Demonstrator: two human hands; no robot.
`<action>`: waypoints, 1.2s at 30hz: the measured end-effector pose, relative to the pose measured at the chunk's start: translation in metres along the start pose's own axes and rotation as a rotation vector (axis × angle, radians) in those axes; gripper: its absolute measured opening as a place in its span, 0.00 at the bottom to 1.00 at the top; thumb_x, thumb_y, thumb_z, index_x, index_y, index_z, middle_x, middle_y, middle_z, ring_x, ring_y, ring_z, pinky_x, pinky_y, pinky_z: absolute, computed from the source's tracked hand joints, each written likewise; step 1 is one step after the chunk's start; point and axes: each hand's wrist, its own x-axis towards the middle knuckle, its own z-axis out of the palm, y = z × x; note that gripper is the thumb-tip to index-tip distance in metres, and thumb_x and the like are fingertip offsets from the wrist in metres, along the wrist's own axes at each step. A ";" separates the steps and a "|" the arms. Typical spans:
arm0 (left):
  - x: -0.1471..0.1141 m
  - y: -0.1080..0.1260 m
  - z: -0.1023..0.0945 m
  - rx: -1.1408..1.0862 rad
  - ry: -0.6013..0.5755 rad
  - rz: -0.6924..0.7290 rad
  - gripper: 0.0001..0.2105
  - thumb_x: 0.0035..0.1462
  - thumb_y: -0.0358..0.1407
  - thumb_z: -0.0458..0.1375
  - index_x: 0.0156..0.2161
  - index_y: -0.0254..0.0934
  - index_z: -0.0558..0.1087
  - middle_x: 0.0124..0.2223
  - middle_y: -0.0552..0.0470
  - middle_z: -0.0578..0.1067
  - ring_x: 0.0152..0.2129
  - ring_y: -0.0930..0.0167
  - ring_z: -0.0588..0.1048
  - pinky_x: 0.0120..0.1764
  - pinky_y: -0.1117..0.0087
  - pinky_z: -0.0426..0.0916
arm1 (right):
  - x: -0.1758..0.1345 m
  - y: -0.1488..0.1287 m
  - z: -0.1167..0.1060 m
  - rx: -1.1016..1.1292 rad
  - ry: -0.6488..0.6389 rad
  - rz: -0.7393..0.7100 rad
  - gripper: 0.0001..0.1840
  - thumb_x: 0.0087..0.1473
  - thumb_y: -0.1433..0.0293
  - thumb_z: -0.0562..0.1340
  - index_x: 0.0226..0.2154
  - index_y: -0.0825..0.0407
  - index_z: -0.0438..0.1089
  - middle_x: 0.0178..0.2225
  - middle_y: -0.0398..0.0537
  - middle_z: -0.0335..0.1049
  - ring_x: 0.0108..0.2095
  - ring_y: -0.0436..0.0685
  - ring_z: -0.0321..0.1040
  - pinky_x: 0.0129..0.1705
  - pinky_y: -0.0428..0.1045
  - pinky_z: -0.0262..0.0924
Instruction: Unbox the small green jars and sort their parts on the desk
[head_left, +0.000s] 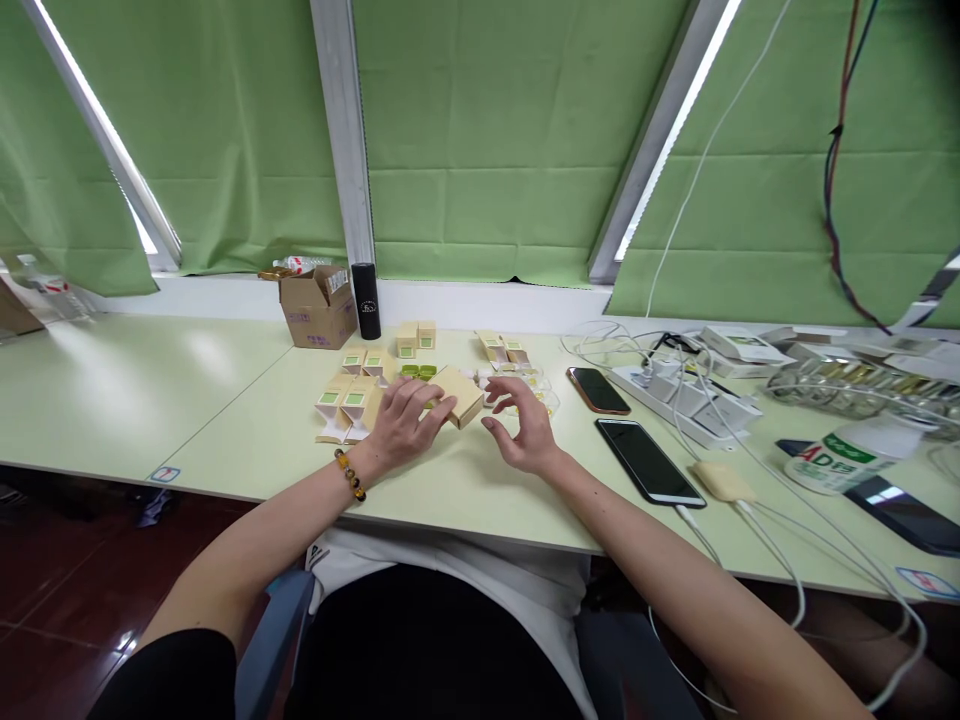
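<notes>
My left hand point(401, 425), with a beaded bracelet on its wrist, grips a small pale-yellow cardboard box point(460, 394) that is tilted above the table. To the right of that box, my right hand point(525, 425) is open, its fingers curved and apart, with nothing visible in it. Behind the box lie some green pieces point(418, 371), partly hidden by my left hand. Clear plastic pieces with yellow spots point(550, 393) lie beyond my right hand. Several open small boxes point(330, 400) with green labels stand left of my left hand.
More small boxes point(407, 340) stand at the back, near a black cylinder point(366, 303) and a brown carton point(319, 318). At right lie two phones point(649, 462), point(598, 390), a power strip point(667, 405), loose white cables, and a white bottle point(855, 455).
</notes>
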 end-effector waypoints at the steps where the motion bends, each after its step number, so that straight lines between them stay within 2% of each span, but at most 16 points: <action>1: 0.001 0.001 0.000 0.005 -0.006 0.015 0.19 0.65 0.29 0.62 0.58 0.45 0.69 0.50 0.45 0.78 0.50 0.61 0.76 0.59 0.50 0.68 | 0.000 -0.002 0.001 0.005 0.009 -0.025 0.30 0.65 0.64 0.63 0.66 0.43 0.58 0.54 0.58 0.70 0.45 0.63 0.73 0.37 0.58 0.76; 5: 0.008 0.006 0.004 0.039 0.010 0.089 0.17 0.65 0.27 0.61 0.57 0.42 0.69 0.47 0.47 0.77 0.48 0.63 0.77 0.60 0.51 0.71 | 0.000 -0.008 0.007 -0.004 0.021 -0.114 0.37 0.63 0.66 0.63 0.70 0.45 0.51 0.60 0.62 0.66 0.57 0.71 0.69 0.46 0.64 0.77; 8: 0.014 0.007 0.007 0.055 0.007 0.137 0.14 0.66 0.30 0.60 0.55 0.40 0.69 0.43 0.48 0.76 0.44 0.64 0.78 0.55 0.52 0.74 | -0.001 -0.011 0.010 -0.034 0.011 -0.111 0.39 0.63 0.67 0.62 0.72 0.46 0.48 0.62 0.64 0.64 0.61 0.73 0.67 0.51 0.67 0.76; 13: 0.024 0.008 0.011 0.028 -0.138 0.144 0.11 0.69 0.32 0.56 0.55 0.37 0.68 0.43 0.44 0.76 0.39 0.63 0.77 0.44 0.56 0.75 | -0.003 -0.007 0.012 -0.003 -0.002 -0.020 0.38 0.66 0.68 0.60 0.72 0.44 0.45 0.62 0.63 0.64 0.56 0.69 0.71 0.50 0.65 0.76; 19: 0.043 0.012 0.020 -0.019 -0.295 0.108 0.10 0.68 0.29 0.52 0.53 0.32 0.67 0.51 0.36 0.75 0.44 0.60 0.77 0.44 0.57 0.76 | -0.003 0.003 0.010 0.024 0.044 0.092 0.35 0.68 0.64 0.59 0.71 0.41 0.47 0.63 0.62 0.63 0.57 0.68 0.70 0.49 0.64 0.77; 22: 0.043 0.015 0.026 -0.085 -0.300 0.043 0.11 0.68 0.30 0.54 0.55 0.33 0.66 0.51 0.36 0.75 0.46 0.59 0.77 0.46 0.55 0.77 | -0.002 0.005 0.010 0.025 0.060 0.127 0.34 0.68 0.64 0.59 0.71 0.41 0.48 0.62 0.62 0.64 0.55 0.67 0.71 0.48 0.64 0.78; 27: 0.029 0.021 0.025 -0.221 -0.300 -0.097 0.19 0.68 0.34 0.58 0.60 0.34 0.62 0.54 0.36 0.74 0.51 0.56 0.76 0.49 0.52 0.77 | -0.002 0.002 0.012 0.007 0.005 0.122 0.33 0.69 0.64 0.59 0.71 0.43 0.47 0.63 0.63 0.64 0.55 0.67 0.73 0.48 0.63 0.78; 32: 0.024 0.025 0.018 -0.318 -0.333 -0.180 0.21 0.66 0.33 0.60 0.60 0.35 0.62 0.55 0.36 0.73 0.53 0.55 0.75 0.51 0.51 0.76 | -0.003 0.000 0.013 -0.026 -0.035 0.123 0.33 0.69 0.64 0.58 0.70 0.44 0.47 0.64 0.64 0.65 0.46 0.63 0.77 0.46 0.61 0.78; 36: 0.024 0.026 0.016 -0.385 -0.340 -0.225 0.22 0.65 0.33 0.61 0.60 0.35 0.62 0.55 0.36 0.74 0.54 0.56 0.74 0.52 0.52 0.76 | -0.004 0.002 0.013 -0.045 -0.043 0.117 0.33 0.67 0.67 0.60 0.70 0.45 0.49 0.66 0.65 0.62 0.44 0.60 0.78 0.44 0.59 0.78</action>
